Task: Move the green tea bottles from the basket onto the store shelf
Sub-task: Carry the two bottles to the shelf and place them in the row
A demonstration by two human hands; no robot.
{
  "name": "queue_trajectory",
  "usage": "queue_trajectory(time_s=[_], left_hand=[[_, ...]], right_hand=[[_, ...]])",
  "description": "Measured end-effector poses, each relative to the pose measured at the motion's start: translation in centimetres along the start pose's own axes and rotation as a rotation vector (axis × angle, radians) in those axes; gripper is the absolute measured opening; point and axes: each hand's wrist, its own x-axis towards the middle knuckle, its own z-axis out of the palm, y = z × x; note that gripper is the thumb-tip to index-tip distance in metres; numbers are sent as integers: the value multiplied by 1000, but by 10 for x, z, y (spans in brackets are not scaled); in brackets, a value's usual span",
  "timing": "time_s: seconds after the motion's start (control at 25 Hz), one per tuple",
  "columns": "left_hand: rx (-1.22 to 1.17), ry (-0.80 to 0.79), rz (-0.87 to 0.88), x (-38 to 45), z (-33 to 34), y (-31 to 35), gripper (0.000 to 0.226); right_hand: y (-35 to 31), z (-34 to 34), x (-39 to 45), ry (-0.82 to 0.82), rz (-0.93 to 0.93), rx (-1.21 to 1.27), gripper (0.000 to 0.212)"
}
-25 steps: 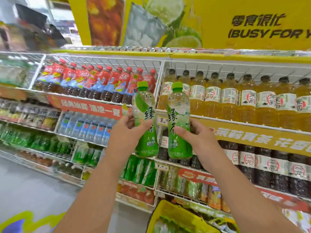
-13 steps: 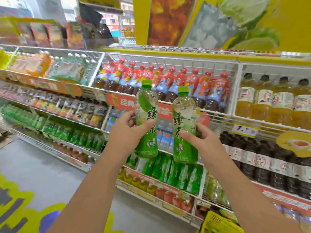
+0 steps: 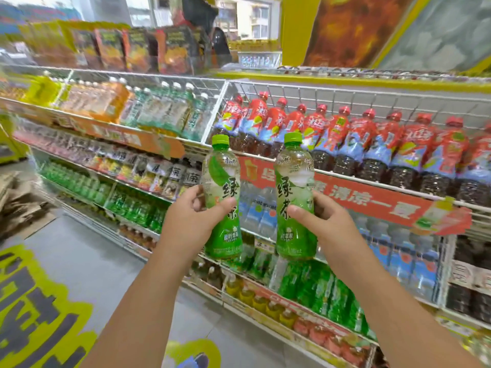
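1. Head view: the left hand point(image 3: 190, 221) grips one green tea bottle point(image 3: 222, 197) around its middle, thumb across the front of the label, fingers curled behind. The bottle is upright, green cap on.
2. The right hand point(image 3: 325, 224) grips a second green tea bottle point(image 3: 295, 200) the same way, thumb on the label, fingers wrapped round the far side. The two bottles are held side by side, near each other but apart, in the air in front of the store shelf point(image 3: 345, 179).
3. Directly behind the bottles, a top wire rack holds a tight row of red-capped bottles point(image 3: 345, 139) leaning forward. A red banner point(image 3: 372, 203) runs along that rack's front edge.
4. Below the banner stand blue-labelled water bottles point(image 3: 403, 258), and lower still a row of green bottles point(image 3: 318, 288) packed close.
5. To the left, the racks hold pale green-labelled bottles point(image 3: 164, 107), an orange pack point(image 3: 98, 102) and darker small bottles point(image 3: 164, 176); all are blurred.
6. White wire dividers point(image 3: 216, 110) separate the top compartments.
7. The grey floor point(image 3: 93, 261) lies to the left of the shelf, with yellow markings point(image 3: 39, 314) at its lower left; that aisle side is open beside both forearms.
8. The basket is out of view.
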Motion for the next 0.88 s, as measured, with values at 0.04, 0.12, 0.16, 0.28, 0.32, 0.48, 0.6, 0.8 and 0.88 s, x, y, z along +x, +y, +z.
queue_trajectory(time_s=[0.04,0.12,0.16,0.28,0.32,0.48,0.6,0.8,0.88], left_hand=[[0,6,-4,14,-8,-6,54],[-5,26,-23,40,-23,-14,70],[-1,32,-36,54,-32,-18,73],[-5,27,-38,92,-58,-25,53],[-12,29,-37,104,-66,-27,51],[-61,21,-52,153,-103,-38,47],[-56,-19,-61,191,-144,-47,65],[8,-129,-49,260,-230,-65,47],[27,-190,-50,286,-259,-69,52]], right_hand=[[4,11,16,-9,2,7,93],[12,33,48,-14,26,31,106],[14,46,64,-24,29,37,108],[17,81,102,-53,30,54,99],[17,93,113,-56,32,58,95],[18,146,148,-62,46,62,82],[18,195,170,-26,55,25,97],[20,295,198,81,56,17,107],[21,329,205,125,58,17,113]])
